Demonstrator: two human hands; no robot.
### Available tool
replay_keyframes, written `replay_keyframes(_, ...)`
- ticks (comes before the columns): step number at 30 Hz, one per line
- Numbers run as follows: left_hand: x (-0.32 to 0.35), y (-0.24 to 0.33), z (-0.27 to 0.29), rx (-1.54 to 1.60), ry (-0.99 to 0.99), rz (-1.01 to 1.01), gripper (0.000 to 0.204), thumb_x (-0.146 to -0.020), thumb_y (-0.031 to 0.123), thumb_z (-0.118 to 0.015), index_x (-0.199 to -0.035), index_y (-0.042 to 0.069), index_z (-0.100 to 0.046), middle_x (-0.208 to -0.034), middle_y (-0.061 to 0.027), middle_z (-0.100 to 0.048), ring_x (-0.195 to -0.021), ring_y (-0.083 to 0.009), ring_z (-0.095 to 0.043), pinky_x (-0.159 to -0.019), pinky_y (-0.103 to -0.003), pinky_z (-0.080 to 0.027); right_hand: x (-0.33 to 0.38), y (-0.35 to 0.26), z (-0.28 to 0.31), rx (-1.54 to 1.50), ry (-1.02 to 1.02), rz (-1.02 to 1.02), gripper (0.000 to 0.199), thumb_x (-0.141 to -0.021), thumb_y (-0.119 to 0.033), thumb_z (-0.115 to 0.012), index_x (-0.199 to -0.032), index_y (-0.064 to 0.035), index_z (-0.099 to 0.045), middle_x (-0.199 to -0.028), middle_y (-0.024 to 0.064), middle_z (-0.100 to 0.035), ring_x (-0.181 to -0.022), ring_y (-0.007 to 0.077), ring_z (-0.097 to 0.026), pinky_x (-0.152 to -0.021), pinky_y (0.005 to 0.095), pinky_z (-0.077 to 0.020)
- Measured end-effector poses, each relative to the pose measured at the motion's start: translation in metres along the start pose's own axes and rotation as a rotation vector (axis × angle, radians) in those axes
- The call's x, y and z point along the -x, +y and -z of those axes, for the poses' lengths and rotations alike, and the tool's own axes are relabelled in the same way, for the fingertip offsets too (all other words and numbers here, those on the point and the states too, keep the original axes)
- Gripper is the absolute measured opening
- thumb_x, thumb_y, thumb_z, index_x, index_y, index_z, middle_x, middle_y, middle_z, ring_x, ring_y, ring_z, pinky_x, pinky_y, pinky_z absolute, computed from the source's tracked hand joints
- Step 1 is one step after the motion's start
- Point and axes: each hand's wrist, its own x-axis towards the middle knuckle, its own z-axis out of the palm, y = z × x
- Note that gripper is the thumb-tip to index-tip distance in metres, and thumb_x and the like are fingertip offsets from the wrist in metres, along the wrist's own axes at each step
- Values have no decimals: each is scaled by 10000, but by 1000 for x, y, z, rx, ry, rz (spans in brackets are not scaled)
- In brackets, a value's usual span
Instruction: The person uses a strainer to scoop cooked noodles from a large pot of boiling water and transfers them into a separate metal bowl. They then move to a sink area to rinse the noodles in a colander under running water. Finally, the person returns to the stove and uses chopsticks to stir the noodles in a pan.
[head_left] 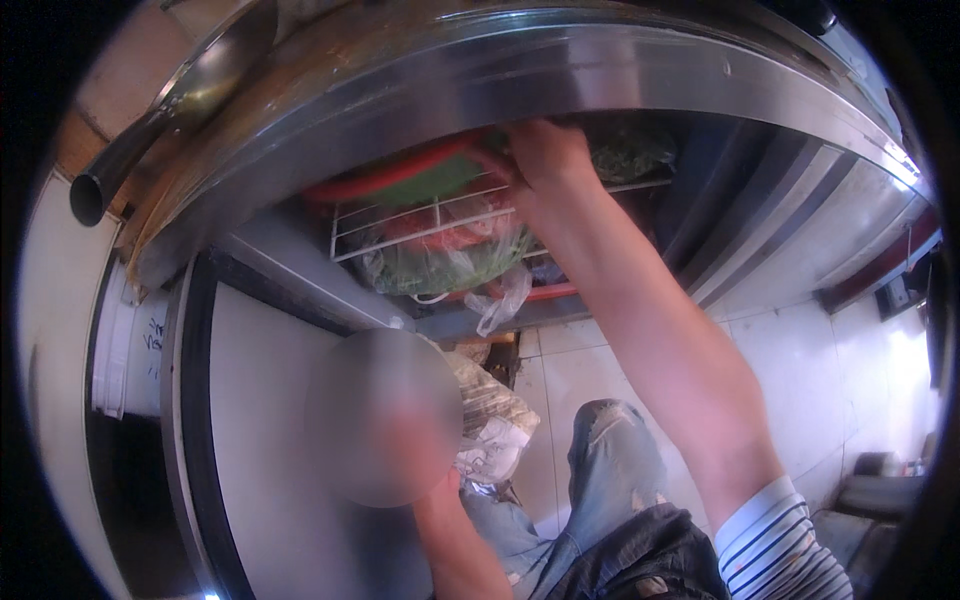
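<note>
My right hand reaches under the steel counter's front edge into an open refrigerated cabinet. It is at the right end of a red-rimmed basket with something green inside; the fingers are hidden, so I cannot see whether they grip the rim. The basket sits above a white wire rack. Below the rack's bars are clear plastic bags of green leaves and something reddish. My left hand is low on the left, in front of the open cabinet door. A round blur covers it, hiding its fingers and anything in them.
The steel counter edge curves over the cabinet opening. At the upper left a metal ladle-like tool lies on the counter, its hollow handle sticking out. A crumpled printed sack lies on the tiled floor by my knee.
</note>
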Motion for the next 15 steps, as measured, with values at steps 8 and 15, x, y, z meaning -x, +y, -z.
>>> replay_keyframes(8, 12, 9, 0, -24, 6, -54, 345, -847, 129, -596, -1168, 64, -488, -1129, -94, -532, -973, -200, -542, -776, -343, -485, -106, 37, 21, -170, -134, 89, 276, -867, -164, -513, -1117, -50, -492, -1045, 64, -570, -914, 196, -568, -693, 347, -497)
replay_keyframes(15, -2, 30, -34, -1, -171, -56, 490, -866, 229, -579, -1275, 53, -373, -1127, -128, -513, -953, -214, -541, -751, -344, -481, -96, 4, 39, 753, 99, 83, 258, -858, -117, -495, -1100, -27, -505, -1003, 81, -591, -922, 177, -571, -692, 333, -488)
